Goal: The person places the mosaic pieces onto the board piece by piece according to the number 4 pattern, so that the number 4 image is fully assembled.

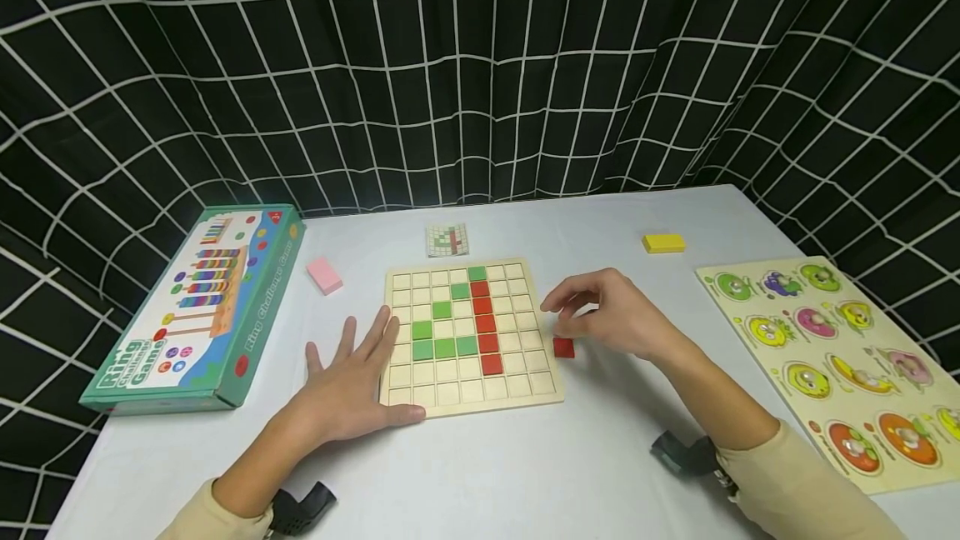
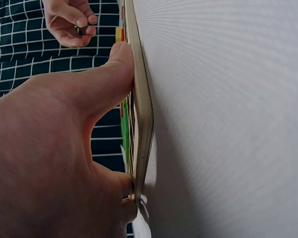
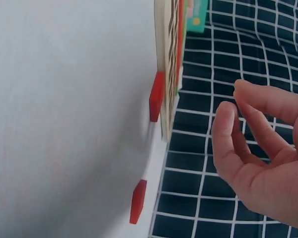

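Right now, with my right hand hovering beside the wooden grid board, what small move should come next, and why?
Probably lower the right hand onto the loose red square tile and pinch it. That hand looks empty, fingers loosely curled just above the tile, which lies on the white table beside the wooden grid board. The left hand already rests flat against the board's left edge.

White table (image 1: 525, 473), grid board (image 1: 471, 398), game box (image 1: 198, 307), pink block (image 1: 324, 275), yellow block (image 1: 663, 243), fruit puzzle (image 1: 840, 357)

Bright, even light from above; soft shadows lie under both hands on the table (image 1: 525, 473). The head view bends at its edges. Wrist views blur close skin.
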Motion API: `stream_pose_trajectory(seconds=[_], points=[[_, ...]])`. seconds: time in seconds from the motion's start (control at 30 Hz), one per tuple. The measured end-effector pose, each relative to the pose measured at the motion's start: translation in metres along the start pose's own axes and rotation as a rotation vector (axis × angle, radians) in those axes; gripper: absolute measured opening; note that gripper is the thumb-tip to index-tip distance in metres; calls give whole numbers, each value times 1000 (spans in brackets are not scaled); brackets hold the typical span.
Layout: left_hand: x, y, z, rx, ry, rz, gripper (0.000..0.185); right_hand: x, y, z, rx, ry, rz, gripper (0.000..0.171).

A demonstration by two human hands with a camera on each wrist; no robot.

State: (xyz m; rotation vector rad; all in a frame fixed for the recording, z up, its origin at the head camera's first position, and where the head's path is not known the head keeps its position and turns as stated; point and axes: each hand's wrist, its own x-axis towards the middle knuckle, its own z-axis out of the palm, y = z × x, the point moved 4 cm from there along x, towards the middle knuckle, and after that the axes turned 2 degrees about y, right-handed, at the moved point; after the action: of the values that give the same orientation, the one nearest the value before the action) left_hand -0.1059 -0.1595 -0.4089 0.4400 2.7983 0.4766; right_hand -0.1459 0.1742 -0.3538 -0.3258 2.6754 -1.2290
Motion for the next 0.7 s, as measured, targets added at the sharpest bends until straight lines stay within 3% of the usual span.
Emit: stream_pose_trajectory(seconds=[0.4, 0.7], points=[[1, 0, 0, 15, -2, 1, 129, 4, 16, 0, 95, -88, 142, 27], [1, 0, 1, 7, 0, 3, 129, 6, 25, 3, 52, -124, 222, 31]])
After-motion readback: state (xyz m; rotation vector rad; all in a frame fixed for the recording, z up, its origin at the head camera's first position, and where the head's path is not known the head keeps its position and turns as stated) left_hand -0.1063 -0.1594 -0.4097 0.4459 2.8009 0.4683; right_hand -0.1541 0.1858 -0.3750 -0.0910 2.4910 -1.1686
